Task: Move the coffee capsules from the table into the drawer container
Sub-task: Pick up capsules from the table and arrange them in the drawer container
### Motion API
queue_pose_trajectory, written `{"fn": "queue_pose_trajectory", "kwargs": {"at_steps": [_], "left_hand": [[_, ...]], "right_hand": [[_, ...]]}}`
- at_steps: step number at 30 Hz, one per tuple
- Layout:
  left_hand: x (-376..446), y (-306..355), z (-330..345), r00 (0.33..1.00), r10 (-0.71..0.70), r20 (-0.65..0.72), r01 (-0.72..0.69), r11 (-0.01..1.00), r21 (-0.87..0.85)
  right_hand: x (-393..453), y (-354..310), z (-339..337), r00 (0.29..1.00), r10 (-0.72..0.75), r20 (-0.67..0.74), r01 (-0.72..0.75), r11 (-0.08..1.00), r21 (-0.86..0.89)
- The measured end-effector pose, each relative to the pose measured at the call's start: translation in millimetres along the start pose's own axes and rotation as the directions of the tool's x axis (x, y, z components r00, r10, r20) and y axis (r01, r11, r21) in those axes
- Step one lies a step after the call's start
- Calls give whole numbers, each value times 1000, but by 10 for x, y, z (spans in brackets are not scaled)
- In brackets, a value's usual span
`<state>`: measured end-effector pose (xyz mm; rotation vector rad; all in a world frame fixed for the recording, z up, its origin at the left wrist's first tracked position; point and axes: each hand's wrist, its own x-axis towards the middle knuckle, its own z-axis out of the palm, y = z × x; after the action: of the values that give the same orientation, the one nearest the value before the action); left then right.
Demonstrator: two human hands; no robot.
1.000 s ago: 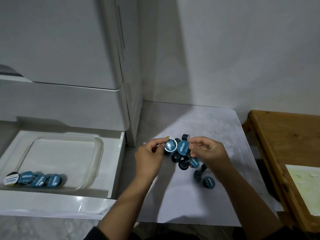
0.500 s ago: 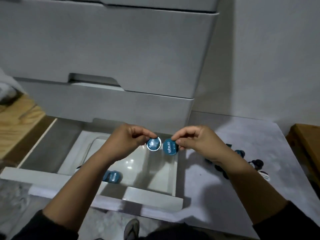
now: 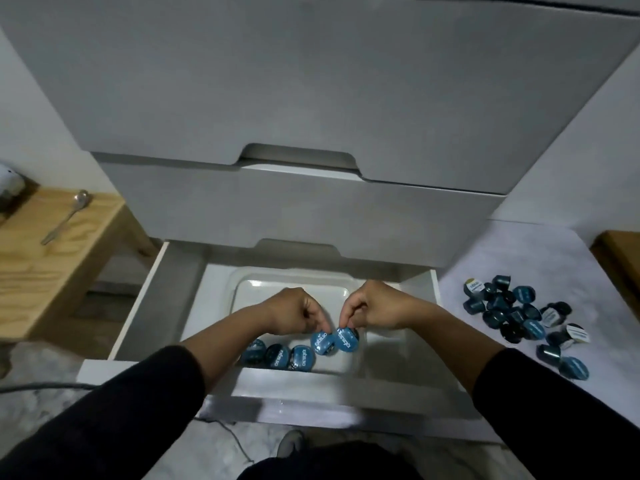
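Observation:
Both hands are down inside the clear plastic container (image 3: 291, 284) in the open bottom drawer (image 3: 322, 388). My left hand (image 3: 294, 315) pinches a blue-topped coffee capsule (image 3: 320, 342) at the end of a row. My right hand (image 3: 369, 311) pinches another blue capsule (image 3: 344, 338) right beside it. Three more blue capsules (image 3: 280, 355) lie in the row along the container's near wall, to the left. A heap of several dark and blue capsules (image 3: 519, 315) lies on the white table (image 3: 519, 251) at the right.
Two shut white drawers (image 3: 311, 209) rise above the open one. A wooden bench (image 3: 45, 258) at the left holds a metal spoon (image 3: 65, 216). Another wooden surface (image 3: 620, 258) borders the table at the far right. A thin cable (image 3: 239, 441) runs over the floor below.
Both hands carried their capsules from the table heap leftward over the drawer, then lowered them into the container beside the row. The view swung left and down.

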<state>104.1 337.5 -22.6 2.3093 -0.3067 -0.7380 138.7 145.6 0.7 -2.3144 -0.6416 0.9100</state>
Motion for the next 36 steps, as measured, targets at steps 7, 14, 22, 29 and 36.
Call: {"fn": "queue_pose_trajectory", "kwargs": {"at_steps": [7,14,22,29,36], "left_hand": [[99,-146,83,992,35,121,-34,999,-5],[157,-172,112,988,35,150,-43,998,47],[141,-123,120,983,23,181,-33,998,50],[120,-98,112,984,-40,173,35,999,36],[24,55,38,995,-95,-4,94,978,185]], "right_hand": [[93,-55,184,994,100,45,-93,987,-133],[127,-74,262,995,76,69,-55,965,-258],[138,-39,382,999,17,44,-3,952,-305],[121,-14,434,998,70,-3,-68,963,-261],[43,-54,465,976,79,-203,-124,968,-217]]}}
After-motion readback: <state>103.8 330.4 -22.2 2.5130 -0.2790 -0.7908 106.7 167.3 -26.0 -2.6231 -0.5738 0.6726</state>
